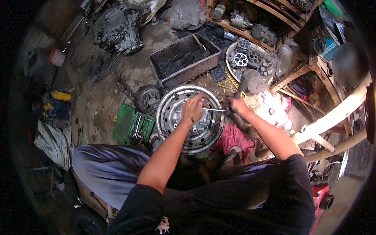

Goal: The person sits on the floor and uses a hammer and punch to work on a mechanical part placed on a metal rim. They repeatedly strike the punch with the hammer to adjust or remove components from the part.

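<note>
A round metal part with a ribbed pulley (216, 122), which looks like a compressor, lies inside a silver steel wheel rim (160, 117) in front of my knees. My left hand (192, 109) rests over this part, its fingers closed around one end of a shiny metal rod (216, 110) that points right. Just past the rod's other end is my right hand (236, 105), closed. Beside its fingers shows a blurred grey shape with a yellow piece (243, 94); I cannot make out what the hand holds. A red cloth (237, 141) lies below it.
Left of the rim are a green socket case (123, 124) and a round dark part (147, 98). Beyond stand a grey basin (188, 73) with a brush (199, 41), and a round tray (228, 58) of metal parts. A gearbox-like casting (121, 33) lies far left. Pale pipes (337, 113) cross the right side.
</note>
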The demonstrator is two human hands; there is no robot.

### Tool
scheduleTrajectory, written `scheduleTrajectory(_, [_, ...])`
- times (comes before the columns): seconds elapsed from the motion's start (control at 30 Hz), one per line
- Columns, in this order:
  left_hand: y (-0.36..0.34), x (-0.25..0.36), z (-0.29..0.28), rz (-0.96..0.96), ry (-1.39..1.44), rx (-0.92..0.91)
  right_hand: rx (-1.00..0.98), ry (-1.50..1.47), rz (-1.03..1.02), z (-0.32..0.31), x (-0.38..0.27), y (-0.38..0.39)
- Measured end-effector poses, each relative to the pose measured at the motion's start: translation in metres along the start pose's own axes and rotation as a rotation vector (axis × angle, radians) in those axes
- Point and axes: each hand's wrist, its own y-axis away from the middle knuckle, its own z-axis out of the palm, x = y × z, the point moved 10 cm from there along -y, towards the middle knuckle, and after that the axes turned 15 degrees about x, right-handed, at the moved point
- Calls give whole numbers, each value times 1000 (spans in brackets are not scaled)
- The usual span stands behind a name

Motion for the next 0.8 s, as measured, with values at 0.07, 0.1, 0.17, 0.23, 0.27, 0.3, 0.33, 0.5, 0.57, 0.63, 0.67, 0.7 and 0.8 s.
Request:
scheduleTrajectory(0.07, [2,-1,-1,1,-48,52,-118,-328,430,12,23,-7])
scheduleTrajectory(0.1, [2,2,-1,-22,-47,31,-91,-319,389,10,23,-11])
scheduleTrajectory(0.17, [0,9,1,-61,-41,-17,-29,-301,308,5,23,-18])
scheduleTrajectory(0.23, [1,-1,3,-22,-51,27,224,-103,-54,-10,7,-13])
scheduleTrajectory(0.27, [2,-7,5,-2,-53,48,350,-2,-236,-16,-1,2])
scheduleTrajectory(0.3, [3,-7,7,-2,-44,47,480,104,-415,-23,-10,22])
scheduleTrajectory(0.33, [4,-11,4,-9,-45,53,378,229,-616,-9,-37,47])
scheduleTrajectory(0.5, [0,-4,3,42,-42,62,-28,603,-909,24,-57,109])
scheduleTrajectory(0.57, [-1,0,6,-33,6,-49,32,414,-872,9,-67,100])
scheduleTrajectory(0.63, [-1,2,10,-59,-9,-59,154,134,-897,-11,-79,80])
scheduleTrajectory(0.67, [-2,4,12,-56,7,-72,240,109,-682,-16,-43,49])
scheduleTrajectory(0.7, [1,-9,1,-84,-6,-57,73,111,-209,-2,-35,28])
scheduleTrajectory(0.8, [-2,2,11,-48,-23,-86,-44,-171,212,-2,16,-11])
